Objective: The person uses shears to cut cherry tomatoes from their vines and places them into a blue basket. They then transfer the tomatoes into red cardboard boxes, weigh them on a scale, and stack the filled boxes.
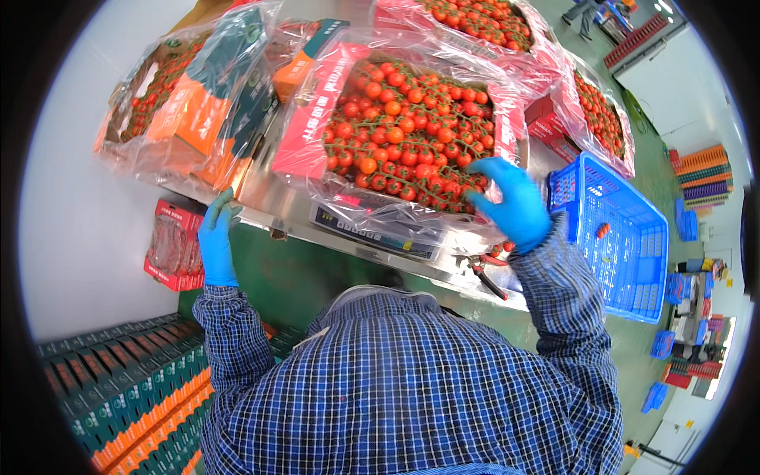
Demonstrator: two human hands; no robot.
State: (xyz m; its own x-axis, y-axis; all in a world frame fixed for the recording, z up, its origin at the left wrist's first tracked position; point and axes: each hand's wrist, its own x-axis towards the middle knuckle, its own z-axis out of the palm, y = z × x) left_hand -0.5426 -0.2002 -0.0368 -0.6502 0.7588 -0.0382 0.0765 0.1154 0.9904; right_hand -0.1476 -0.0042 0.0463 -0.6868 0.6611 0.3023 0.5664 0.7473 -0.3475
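Note:
A pink-and-white carton point(300, 127) lined with clear plastic film stands before me, full of cherry tomatoes on the vine point(409, 130). Under its front edge shows a digital scale point(374, 234) with a red display. My right hand point(518, 205), in a blue glove, is at the carton's front right corner. Its thumb and fingers are spread over the tomatoes, with nothing seen between them. At the metal table's point(285, 205) front left edge is my left hand point(218, 240), also gloved, its fingers slightly apart and holding nothing. Just beyond its fingertips sits an orange-and-green carton point(190, 122) in plastic film.
Red-handled pruning shears point(490, 279) lie near the front edge, beside a few loose tomatoes point(502, 248). To the right is a blue plastic crate point(629, 237). More tomato cartons point(481, 27) stand behind. Stacked green-and-orange cartons point(136, 392) fill the lower left.

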